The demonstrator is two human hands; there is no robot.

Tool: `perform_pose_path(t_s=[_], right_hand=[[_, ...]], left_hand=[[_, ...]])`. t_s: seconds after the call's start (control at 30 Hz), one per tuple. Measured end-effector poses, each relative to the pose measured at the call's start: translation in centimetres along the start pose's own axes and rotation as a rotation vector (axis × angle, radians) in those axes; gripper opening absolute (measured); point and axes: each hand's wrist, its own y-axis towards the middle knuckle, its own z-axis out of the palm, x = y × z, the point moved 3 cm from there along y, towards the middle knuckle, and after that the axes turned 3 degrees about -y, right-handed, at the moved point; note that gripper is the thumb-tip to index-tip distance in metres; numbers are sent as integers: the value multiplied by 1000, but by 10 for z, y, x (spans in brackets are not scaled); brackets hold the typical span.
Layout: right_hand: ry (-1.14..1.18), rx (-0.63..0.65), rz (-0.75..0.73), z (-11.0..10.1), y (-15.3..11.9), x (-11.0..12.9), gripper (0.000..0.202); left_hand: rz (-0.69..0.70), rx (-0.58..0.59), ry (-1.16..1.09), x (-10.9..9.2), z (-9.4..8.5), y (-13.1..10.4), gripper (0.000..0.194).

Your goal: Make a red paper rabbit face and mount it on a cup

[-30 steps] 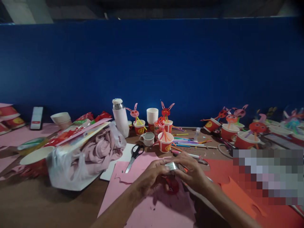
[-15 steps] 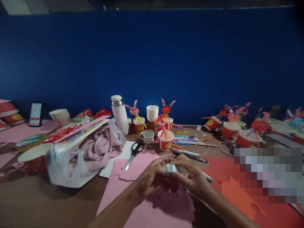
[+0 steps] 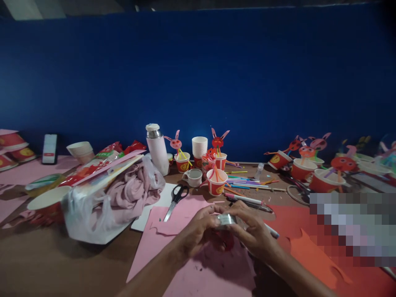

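Between my two hands is a roll of clear tape (image 3: pixel 225 220), turned edge-on over the pink paper sheet (image 3: pixel 173 255). My left hand (image 3: pixel 201 232) grips its left side, fingers curled round. My right hand (image 3: pixel 252 229) has its thumb and fingers closed on the right side of the roll. Just below the roll a small red piece (image 3: pixel 228 241) shows, partly hidden by the fingers; its shape I cannot make out. Scissors with black handles (image 3: pixel 175 200) lie open on the pink paper. Beyond my hands stands a paper cup (image 3: pixel 217 183) with a paper figure in it.
To the left are a plastic bag with cloth (image 3: pixel 123 198), a flask (image 3: pixel 157 152) and a phone (image 3: pixel 50 147). Straws and markers (image 3: pixel 247 200) lie past my hands. More decorated cups (image 3: pixel 326 181) and red paper (image 3: pixel 297 216) are at the right, beside a blurred-out patch.
The tape roll has tilted a little in my fingers, both hands still on it. The whole view has shifted slightly; the things on the table stay in place.
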Motion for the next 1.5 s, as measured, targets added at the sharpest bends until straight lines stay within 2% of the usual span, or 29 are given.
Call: perform_pose_path(t_s=[0.07, 0.2, 0.37, 0.63, 0.77, 0.97, 1.13, 1.37, 1.5], right_hand=[[45, -5, 39, 0, 2, 0, 20], [114, -8, 51, -3, 5, 1, 22], [70, -32, 52, -4, 2, -2, 22], [20, 2, -60, -2, -1, 2, 21], [-15, 29, -73, -1, -3, 1, 19], [-20, 70, -69, 3, -4, 3, 12], [-12, 34, 19, 1, -5, 2, 11], [-86, -32, -67, -4, -5, 7, 13], [-90, -4, -51, -2, -3, 7, 13]], left_hand=[[25, -5, -33, -3, 2, -1, 38], [48, 63, -81, -5, 5, -1, 39], [13, 74, -132, 2, 2, 2, 41], [8, -34, 24, -1, 8, -3, 43], [33, -13, 47, -5, 11, -5, 46], [6, -18, 52, 2, 4, -3, 45], [4, 0, -19, 0, 7, -4, 43], [-41, 67, 0, -3, 9, -3, 45], [-50, 94, -13, -6, 8, -5, 46]])
